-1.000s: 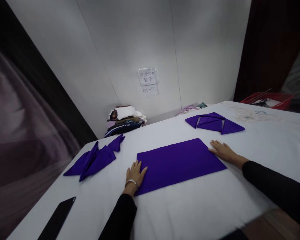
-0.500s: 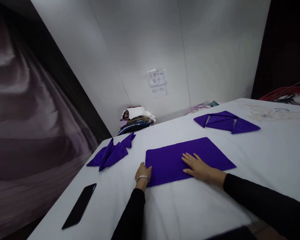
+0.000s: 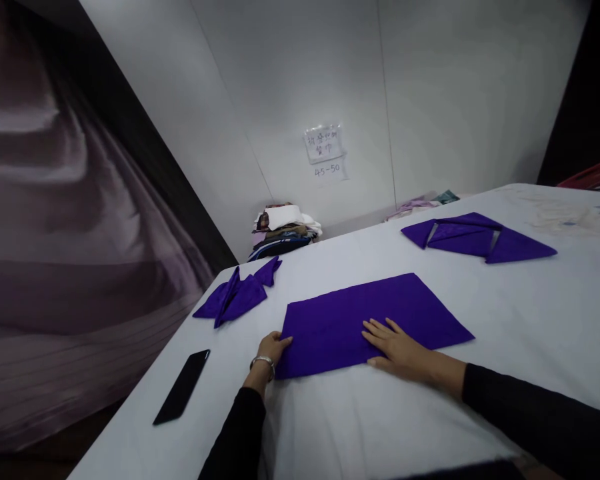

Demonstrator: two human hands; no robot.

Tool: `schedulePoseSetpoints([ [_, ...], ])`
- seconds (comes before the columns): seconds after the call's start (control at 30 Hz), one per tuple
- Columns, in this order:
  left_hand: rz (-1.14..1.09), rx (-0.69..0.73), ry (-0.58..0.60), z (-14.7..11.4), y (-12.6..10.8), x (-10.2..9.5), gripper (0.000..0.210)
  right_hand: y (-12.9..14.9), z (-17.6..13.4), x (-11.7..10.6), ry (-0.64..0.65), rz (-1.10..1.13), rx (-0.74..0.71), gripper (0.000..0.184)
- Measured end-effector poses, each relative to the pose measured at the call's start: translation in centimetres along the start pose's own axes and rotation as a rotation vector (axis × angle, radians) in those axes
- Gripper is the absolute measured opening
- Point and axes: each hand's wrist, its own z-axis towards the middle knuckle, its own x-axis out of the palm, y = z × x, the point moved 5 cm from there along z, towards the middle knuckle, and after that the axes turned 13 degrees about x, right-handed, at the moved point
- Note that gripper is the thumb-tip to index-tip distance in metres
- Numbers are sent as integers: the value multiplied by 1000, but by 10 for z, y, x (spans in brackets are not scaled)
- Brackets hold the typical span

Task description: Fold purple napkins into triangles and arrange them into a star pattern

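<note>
A flat black object (image 3: 182, 387) lies on the table (image 3: 330, 433), piled fabrics (image 3: 286, 231) beyond, paper signs (image 3: 324, 143) on the wall (image 3: 300, 67).

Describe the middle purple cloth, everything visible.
The cloth is deep purple, plain and smooth, looking like woven fabric. It lies flat on the white table, four-sided, longer from left to right than front to back. The left hand touches its left edge near the front corner; any grip underneath is hidden. The right hand rests spread over its front edge. Layers can't be counted.
</note>
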Motion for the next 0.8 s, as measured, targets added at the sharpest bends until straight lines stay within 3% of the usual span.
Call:
schedulePoseSetpoints([
  [0.1,-71,-3,15,-4,-7,-3,19,0,0,-3,7,64,14,72],
  [0.23,-197,25,75,-3,-39,-7,21,-4,-1,-14,-18,270,51,69],
  [0.4,-311,85,198,-1,-107,-7,25,-30,1,-30,-125,818,239,54],
  [0.5,-335,152,269,5,-155,8,24,-49,6,-36,-156,1139,312,45],
  [0.63,-308,251,349,11,-210,58,17,-68,10,-47,-187,1444,306,41],
  [0.8,-255,350,440,-5,-250,163,13,-92,8,-63,-159,1613,346,46],
])
